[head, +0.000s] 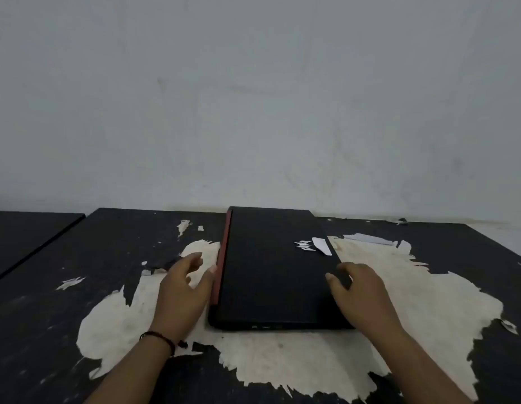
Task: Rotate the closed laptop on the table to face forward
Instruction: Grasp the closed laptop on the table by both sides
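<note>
Closed black laptop [271, 275] with a red strip along its left side, lying flat on the tabletop [64, 287], long axis running from the near middle toward the far edge, far end reaching close to the wall [253, 97]. Silver logo [303, 245] on the lid toward the right side, turned sideways, with a pale paper scrap [322, 245] resting just beside it. Ports along the short near edge, too small to tell apart.

Tabletop dark and badly worn, top layer peeled off in a large pale patch [414, 310] spreading under and around the laptop, torn flakes scattered toward the far edge and the right side. Second dark surface [26, 234] past the left edge, separated by a narrow seam.

Left hand [183, 290] against the laptop's left side, thumb tip touching the red strip, fingers spread wide and hanging over the tabletop, grip loose and holding nothing. Dark thread bracelet [158, 338] on that wrist. Right hand [360, 290] on the laptop's right side near the near corner, thumb laid on top of the lid, fingers curled down over the edge; narrow grip clasped on the laptop's side, underside contact hidden.
</note>
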A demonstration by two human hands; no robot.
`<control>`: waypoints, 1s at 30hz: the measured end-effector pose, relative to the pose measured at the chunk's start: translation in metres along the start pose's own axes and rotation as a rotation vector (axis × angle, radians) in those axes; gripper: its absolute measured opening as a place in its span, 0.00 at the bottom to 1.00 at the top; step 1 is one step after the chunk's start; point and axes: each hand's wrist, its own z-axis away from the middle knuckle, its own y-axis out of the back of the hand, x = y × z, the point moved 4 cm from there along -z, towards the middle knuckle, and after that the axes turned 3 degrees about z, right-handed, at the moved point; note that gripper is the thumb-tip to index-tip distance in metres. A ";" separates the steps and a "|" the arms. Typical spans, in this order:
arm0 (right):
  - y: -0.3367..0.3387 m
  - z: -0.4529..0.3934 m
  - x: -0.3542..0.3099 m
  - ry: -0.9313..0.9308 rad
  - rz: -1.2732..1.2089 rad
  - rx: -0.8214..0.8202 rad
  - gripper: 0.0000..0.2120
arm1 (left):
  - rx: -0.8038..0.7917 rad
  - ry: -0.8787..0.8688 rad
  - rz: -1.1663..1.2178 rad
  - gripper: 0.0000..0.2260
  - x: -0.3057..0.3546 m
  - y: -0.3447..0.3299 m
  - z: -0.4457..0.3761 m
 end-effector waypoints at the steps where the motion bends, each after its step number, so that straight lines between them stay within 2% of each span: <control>1: -0.002 -0.002 0.002 -0.013 -0.029 0.012 0.21 | 0.006 0.007 -0.004 0.18 -0.003 0.000 -0.001; 3: -0.007 -0.003 0.006 -0.052 -0.068 0.028 0.22 | 0.002 0.031 -0.027 0.17 -0.008 0.000 -0.003; 12: -0.009 -0.002 0.024 -0.202 -0.268 -0.085 0.27 | -0.045 0.030 -0.089 0.15 -0.009 -0.006 -0.001; 20: -0.013 0.003 0.030 -0.281 -0.179 -0.181 0.33 | -0.273 0.099 -0.125 0.27 -0.006 -0.021 0.007; 24: -0.015 0.006 0.024 -0.243 -0.165 -0.221 0.33 | -0.309 0.139 -0.135 0.30 -0.009 -0.020 0.008; 30: -0.010 0.011 0.017 -0.252 -0.431 -0.161 0.32 | -0.316 0.235 0.016 0.30 -0.003 -0.021 0.010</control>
